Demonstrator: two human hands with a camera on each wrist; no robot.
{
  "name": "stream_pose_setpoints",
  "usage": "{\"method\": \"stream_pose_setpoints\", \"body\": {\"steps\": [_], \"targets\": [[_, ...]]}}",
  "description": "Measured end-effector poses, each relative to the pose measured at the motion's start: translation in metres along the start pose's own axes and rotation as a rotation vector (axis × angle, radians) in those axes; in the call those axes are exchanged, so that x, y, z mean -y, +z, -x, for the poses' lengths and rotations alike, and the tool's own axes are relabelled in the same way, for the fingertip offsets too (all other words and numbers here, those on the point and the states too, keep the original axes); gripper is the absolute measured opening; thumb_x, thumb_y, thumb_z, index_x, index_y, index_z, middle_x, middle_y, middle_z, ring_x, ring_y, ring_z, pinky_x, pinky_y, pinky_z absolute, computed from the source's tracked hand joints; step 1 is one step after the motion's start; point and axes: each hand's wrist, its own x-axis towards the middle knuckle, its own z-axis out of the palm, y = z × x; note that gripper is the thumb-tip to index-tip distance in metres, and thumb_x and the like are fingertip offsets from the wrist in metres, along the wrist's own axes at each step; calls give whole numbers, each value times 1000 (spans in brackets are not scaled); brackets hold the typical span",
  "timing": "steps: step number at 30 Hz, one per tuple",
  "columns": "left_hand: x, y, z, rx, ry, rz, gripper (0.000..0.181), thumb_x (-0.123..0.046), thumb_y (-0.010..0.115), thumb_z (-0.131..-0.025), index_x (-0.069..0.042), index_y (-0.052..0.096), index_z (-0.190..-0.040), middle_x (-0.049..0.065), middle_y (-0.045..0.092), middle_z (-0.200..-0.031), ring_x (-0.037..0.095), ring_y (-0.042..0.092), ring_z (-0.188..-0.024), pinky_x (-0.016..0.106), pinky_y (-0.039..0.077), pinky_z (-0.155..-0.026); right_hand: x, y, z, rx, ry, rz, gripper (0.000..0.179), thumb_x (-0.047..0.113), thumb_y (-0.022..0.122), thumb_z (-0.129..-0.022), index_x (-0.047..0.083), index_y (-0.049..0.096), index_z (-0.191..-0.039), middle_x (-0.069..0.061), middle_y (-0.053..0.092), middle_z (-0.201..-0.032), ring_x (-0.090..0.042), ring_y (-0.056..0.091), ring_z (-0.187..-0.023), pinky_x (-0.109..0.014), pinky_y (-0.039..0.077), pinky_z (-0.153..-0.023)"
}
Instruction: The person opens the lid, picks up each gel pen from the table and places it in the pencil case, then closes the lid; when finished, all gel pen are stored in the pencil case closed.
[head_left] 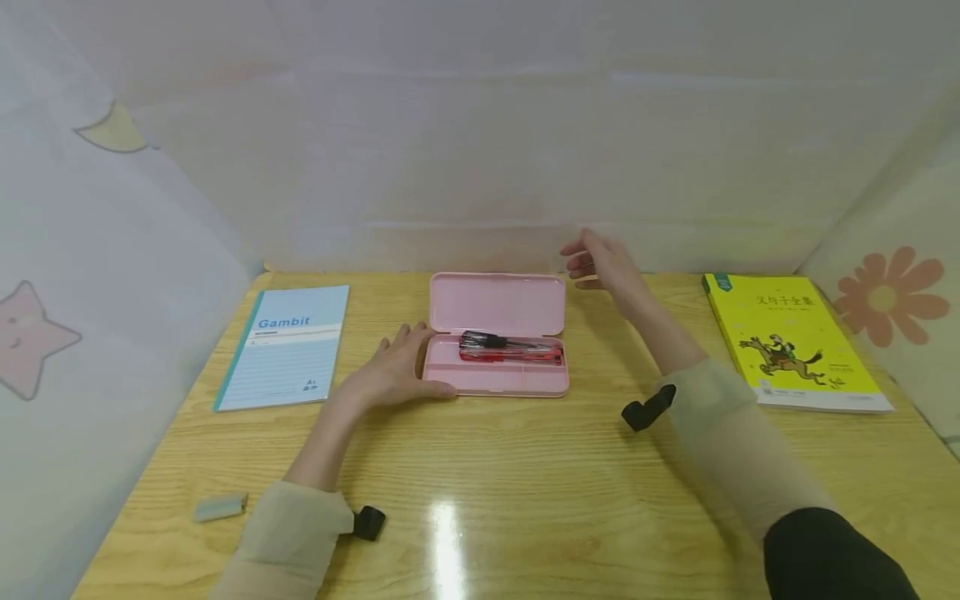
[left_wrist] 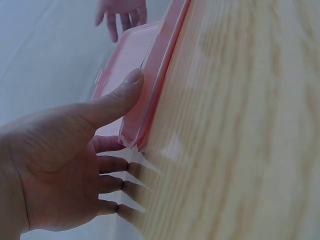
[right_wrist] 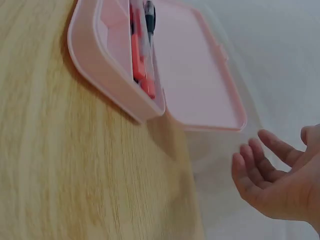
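Observation:
In the head view a pink pencil case (head_left: 495, 381) lies on the table with its lid (head_left: 498, 305) raised toward the back wall. Inside, in the long rear compartment, lie a black pen (head_left: 487, 340) and red pens (head_left: 510, 355). My left hand (head_left: 393, 371) holds the case's left end, thumb along the front wall and index finger at the rear left corner; the other fingers spread beyond it in the left wrist view. Just off the lid's upper right corner hovers my right hand (head_left: 609, 268), fingers loosely bent, holding nothing. A gap separates it from the lid (right_wrist: 200, 70) in the right wrist view.
A light blue notebook (head_left: 288, 350) lies left of the case, and a yellow book (head_left: 795, 342) lies at the right. Near my left forearm is a small grey-green block (head_left: 220, 507). White sheeting (head_left: 450, 150) rises along the table's rear edge.

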Motion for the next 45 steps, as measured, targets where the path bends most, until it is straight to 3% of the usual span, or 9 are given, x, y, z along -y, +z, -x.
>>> {"method": "stream_pose_setpoints", "body": {"steps": [4, 9, 12, 14, 18, 22, 29, 38, 45], "targets": [[1, 0, -1, -2, -1, 1, 102, -54, 81, -83, -14, 28, -161, 23, 15, -172, 48, 3, -160, 67, 3, -129, -8, -3, -11, 184, 149, 38, 74, 58, 25, -109, -1, 54, -142, -13, 65, -118, -23, 69, -100, -49, 59, -103], [1, 1, -1, -2, -4, 3, 103, -54, 81, -83, -14, 29, -161, 22, 16, -172, 48, 4, -160, 67, 3, -129, -20, -2, -20, 418, 297, 22, 78, 60, 17, -108, 0, 33, -156, -29, 55, -142, -27, 73, -106, -53, 55, -107], [1, 1, 0, -3, 3, 3, 102, -54, 81, -83, -13, 29, -161, 23, 17, -172, 49, 4, -160, 68, 3, -129, -24, -1, -22, 520, 340, -18, 82, 62, 13, -107, 1, 18, -162, -34, 50, -149, -29, 74, -109, -52, 55, -108], [2, 0, 0, -5, 6, 3, 102, -54, 80, -83, -12, 29, -161, 23, 17, -172, 49, 4, -160, 68, 4, -129, -27, 1, -23, 578, 350, -37, 83, 64, 11, -106, 2, 14, -163, -31, 55, -146, -27, 74, -110, -49, 57, -105], [2, 0, 0, -8, 4, 3, 101, -55, 80, -84, -13, 30, -161, 23, 16, -172, 49, 4, -160, 67, 3, -129, -30, 3, -24, 655, 341, -36, 82, 64, 8, -106, 3, 29, -156, -17, 72, -121, -24, 76, -101, -41, 63, -93], [0, 1, 1, -5, 0, 2, 101, -55, 80, -83, -14, 29, -161, 22, 15, -172, 48, 3, -160, 67, 3, -129, -32, 5, -25, 699, 336, -33, 80, 65, 8, -105, 5, 45, -144, -6, 77, -104, -22, 78, -94, -38, 64, -88], [0, 2, 1, -6, -10, -2, 103, -56, 80, -83, -13, 29, -161, 22, 15, -172, 47, 4, -160, 66, 3, -130, -32, 8, -25, 701, 365, -64, 78, 65, 10, -106, 8, 43, -148, -6, 77, -106, -22, 77, -93, -38, 64, -86], [2, 3, 0, -6, -7, -4, 102, -57, 79, -84, -14, 28, -161, 23, 14, -172, 48, 3, -160, 67, 3, -129, -30, 9, -20, 723, 306, -78, 71, 61, 13, -108, 13, 34, -155, -12, 63, -129, -25, 72, -105, -40, 63, -89], [1, 2, 0, -9, -8, 7, 102, -54, 80, -83, -16, 27, -162, 20, 13, -173, 47, 2, -161, 66, 2, -130, -27, 5, -12, 746, 229, -3, 67, 55, 18, -110, 7, 32, -154, -17, 55, -139, -24, 67, -111, -41, 60, -97]]}}
